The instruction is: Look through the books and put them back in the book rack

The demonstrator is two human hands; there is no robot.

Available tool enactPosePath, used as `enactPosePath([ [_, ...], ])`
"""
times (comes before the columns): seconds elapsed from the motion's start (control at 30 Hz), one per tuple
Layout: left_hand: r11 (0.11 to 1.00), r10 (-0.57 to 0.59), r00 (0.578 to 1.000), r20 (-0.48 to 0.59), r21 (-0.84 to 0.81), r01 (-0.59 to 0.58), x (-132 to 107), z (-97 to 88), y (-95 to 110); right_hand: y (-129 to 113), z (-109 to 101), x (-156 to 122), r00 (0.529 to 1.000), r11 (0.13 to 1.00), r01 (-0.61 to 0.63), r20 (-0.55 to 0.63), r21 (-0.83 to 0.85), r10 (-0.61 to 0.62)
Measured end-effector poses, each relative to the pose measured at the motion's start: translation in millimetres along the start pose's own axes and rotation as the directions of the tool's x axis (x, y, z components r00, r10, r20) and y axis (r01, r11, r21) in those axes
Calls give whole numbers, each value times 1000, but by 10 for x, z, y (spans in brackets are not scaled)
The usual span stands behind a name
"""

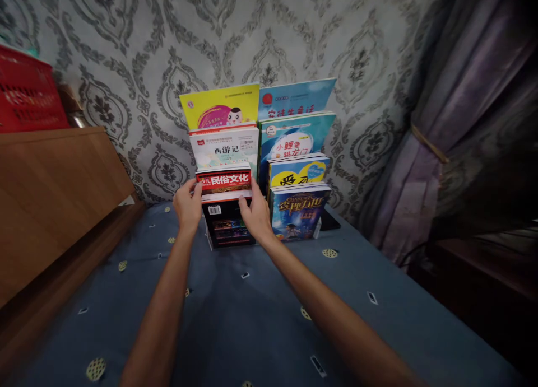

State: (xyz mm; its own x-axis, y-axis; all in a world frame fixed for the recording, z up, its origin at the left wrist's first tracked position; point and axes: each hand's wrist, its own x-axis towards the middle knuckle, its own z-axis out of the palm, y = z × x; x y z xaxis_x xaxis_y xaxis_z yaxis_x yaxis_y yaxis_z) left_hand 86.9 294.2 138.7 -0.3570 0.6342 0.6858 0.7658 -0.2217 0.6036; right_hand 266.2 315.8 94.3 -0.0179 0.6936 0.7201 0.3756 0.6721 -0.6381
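A tiered rack of books stands on the blue bedspread (235, 320) against the patterned wall. Its left column holds a yellow book (221, 104), a white book (225, 149), a red-banded book (225, 182) and a black book (229, 227) at the front. My left hand (188, 205) grips the left edge of the red-banded book, fingers curled. My right hand (255, 213) holds the same book's lower right edge, in front of the black book. The right column shows several blue books (296, 140), the front one a dark illustrated cover (298, 210).
A wooden headboard or cabinet (50, 196) runs along the left, with a red crate (27, 93) on top. A purple curtain (454, 129) with a tie hangs at the right above dark furniture (483, 280).
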Motion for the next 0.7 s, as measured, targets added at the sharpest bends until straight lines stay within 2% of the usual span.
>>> enactPosePath([
  [0.23, 978, 43, 999, -9, 205, -40, -89, -57, 200, 20, -11, 14, 1000, 1000, 13, 18, 6, -13],
  [0.37, 964, 45, 999, -6, 264, -41, -94, -55, 250, 56, -11, 18, 999, 1000, 28, 22, 4, -28],
  [0.5, 974, 46, 999, 3, 222, -45, -88, -55, 238, 20, -52, 41, 999, 1000, 24, 22, -8, -24],
  [0.6, 989, 87, 996, -27, 121, -84, -96, -58, 213, -81, -118, 80, 993, 993, 113, -12, -29, -113],
  [0.7, 990, 131, 991, -34, 65, -129, -109, -57, 188, -195, -194, 125, 980, 977, 199, 15, -73, -199],
])
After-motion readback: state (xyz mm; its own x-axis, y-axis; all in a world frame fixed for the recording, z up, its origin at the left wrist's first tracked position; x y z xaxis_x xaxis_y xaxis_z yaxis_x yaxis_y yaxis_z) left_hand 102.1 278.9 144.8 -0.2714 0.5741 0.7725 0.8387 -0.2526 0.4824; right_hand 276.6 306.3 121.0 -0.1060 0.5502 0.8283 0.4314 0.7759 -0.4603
